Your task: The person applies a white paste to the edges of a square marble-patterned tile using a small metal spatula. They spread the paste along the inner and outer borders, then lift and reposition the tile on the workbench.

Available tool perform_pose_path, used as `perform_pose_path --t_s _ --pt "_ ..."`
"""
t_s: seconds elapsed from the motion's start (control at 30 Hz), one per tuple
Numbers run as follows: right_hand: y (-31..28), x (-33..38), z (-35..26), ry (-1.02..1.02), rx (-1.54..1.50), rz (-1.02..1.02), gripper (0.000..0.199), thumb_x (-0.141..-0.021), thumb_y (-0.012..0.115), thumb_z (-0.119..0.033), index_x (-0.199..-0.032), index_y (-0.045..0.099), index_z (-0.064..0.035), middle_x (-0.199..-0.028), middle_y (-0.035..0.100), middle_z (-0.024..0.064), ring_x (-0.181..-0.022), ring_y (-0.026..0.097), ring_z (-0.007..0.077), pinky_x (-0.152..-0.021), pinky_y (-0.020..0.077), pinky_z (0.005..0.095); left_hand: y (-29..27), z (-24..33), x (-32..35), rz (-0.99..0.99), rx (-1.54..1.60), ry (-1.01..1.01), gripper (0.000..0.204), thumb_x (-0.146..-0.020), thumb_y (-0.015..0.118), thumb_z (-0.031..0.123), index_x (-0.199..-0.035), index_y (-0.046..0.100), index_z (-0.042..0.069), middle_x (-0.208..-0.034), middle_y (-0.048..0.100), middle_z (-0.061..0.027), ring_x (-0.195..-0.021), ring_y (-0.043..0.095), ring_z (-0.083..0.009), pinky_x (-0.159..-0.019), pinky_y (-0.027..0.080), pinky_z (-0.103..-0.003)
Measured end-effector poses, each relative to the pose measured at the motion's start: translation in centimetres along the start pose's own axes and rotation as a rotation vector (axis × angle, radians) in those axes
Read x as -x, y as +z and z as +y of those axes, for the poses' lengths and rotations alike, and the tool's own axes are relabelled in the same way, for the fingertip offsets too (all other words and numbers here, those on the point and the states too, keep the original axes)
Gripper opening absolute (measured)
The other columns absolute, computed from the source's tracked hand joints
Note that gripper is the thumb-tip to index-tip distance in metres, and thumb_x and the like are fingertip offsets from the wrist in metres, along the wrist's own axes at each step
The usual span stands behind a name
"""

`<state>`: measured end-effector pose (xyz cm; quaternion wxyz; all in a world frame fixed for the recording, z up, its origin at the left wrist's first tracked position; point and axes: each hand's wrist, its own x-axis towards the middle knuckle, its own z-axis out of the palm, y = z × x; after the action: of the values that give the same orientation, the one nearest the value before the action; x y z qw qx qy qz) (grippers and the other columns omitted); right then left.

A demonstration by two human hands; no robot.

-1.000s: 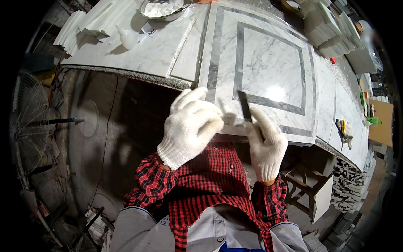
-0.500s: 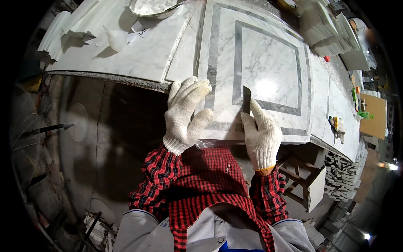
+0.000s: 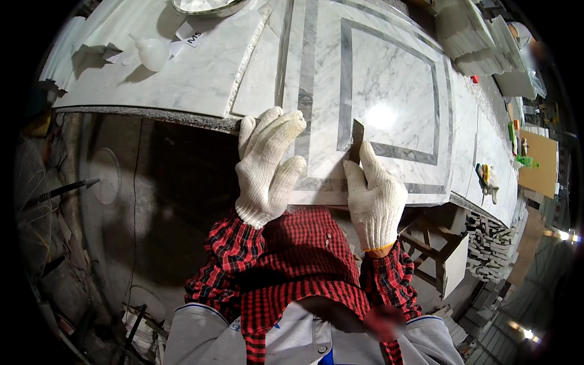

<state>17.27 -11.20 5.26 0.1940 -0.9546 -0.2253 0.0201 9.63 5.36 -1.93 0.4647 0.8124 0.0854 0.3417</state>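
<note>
the right hand [image 3: 377, 198], gloved, is clamped between thumb and fingers on a flat dark blade [image 3: 357, 139]. the blade points away from the wearer, over the near left corner of the inner grey band [image 3: 345, 85] on the marble panel [image 3: 392, 79]. contact between blade and stone cannot be confirmed. the left hand [image 3: 269, 164], also gloved, has its fingers extended and thumb apart, with no object visible in it; it is beside the panel's left edge, and contact there cannot be told. the hands are apart from each other.

for blade work at this position, as a judgement: maintain a low blade angle, apply light, even pressure, and prevent the corners from digging into the polished face. position the left hand clear of the blade's path.

the panel lies on the desk [image 3: 146, 91], beside pale slabs. its face is glossy and reflects a lamp. a white squeeze bottle [image 3: 152, 55] and a bowl [image 3: 213, 10] are at upper left. stacked tiles [image 3: 465, 27] are at upper right; a wooden stool [image 3: 429, 249] stands below the near edge.
</note>
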Motion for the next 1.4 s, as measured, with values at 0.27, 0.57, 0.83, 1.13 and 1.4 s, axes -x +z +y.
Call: perform_pose_path --t_s 0.27,0.57,0.83,1.13,1.4 --pt "-0.1 -0.9 -1.6 -0.090 0.045 -0.066 0.043 -0.091 0.064 -0.027 -0.130 0.058 -0.0075 -0.071 0.065 0.0132 -0.058 0.063 0.0291 -0.054 0.0487 0.0384 0.0 0.0 -0.1 -0.004 -0.004 -0.003 0.042 -0.088 0.060 0.021 -0.125 0.062 0.001 -0.126 0.064 -0.0147 -0.129 0.050 -0.0347 -0.116 0.022 -0.047" --pt "-1.6 -0.5 -2.2 0.089 -0.402 -0.073 0.041 -0.088 0.068 -0.008 -0.128 0.062 -0.0010 -0.069 0.068 0.0084 -0.059 0.060 0.0095 -0.054 0.0480 0.0247 -0.4 0.4 -0.3 -0.044 -0.040 0.014 0.046 -0.085 0.067 0.023 -0.125 0.061 0.000 -0.127 0.063 -0.0161 -0.126 0.052 -0.0362 -0.112 0.030 -0.048" --pt "-6.6 5.0 -1.1 0.079 -0.708 -0.144 0.050 -0.083 0.075 -0.006 -0.130 0.061 -0.0017 -0.086 0.072 0.0091 -0.073 0.064 0.0087 -0.067 0.0518 0.0251 -2.3 6.9 -0.3 -0.105 0.156 -0.232 0.059 -0.082 0.073 0.032 -0.128 0.057 -0.001 -0.125 0.062 -0.0122 -0.120 0.056 -0.0255 -0.106 0.040 -0.038" --pt "-4.4 9.0 -0.3 -0.338 -0.408 -0.090 0.041 -0.080 0.077 -0.021 -0.118 0.064 -0.0157 -0.074 0.066 0.0063 -0.065 0.065 0.0252 -0.058 0.0506 0.0345 -2.7 12.1 3.7 -0.280 0.227 -0.647 0.018 -0.088 0.071 0.010 -0.099 0.070 -0.004 -0.086 0.071 -0.0065 -0.074 0.063 -0.0084 -0.069 0.052 -0.025" --pt "-3.9 9.9 2.0 -0.287 -0.339 -0.074 0.036 -0.080 0.075 -0.020 -0.115 0.065 -0.0140 -0.077 0.066 0.0065 -0.068 0.066 0.0268 -0.059 0.0508 0.0354 -3.1 12.1 5.2 -0.471 -0.062 -0.428 0.014 -0.085 0.072 0.012 -0.095 0.071 0.002 -0.080 0.070 -0.0119 -0.070 0.066 -0.0167 -0.065 0.052 -0.029"
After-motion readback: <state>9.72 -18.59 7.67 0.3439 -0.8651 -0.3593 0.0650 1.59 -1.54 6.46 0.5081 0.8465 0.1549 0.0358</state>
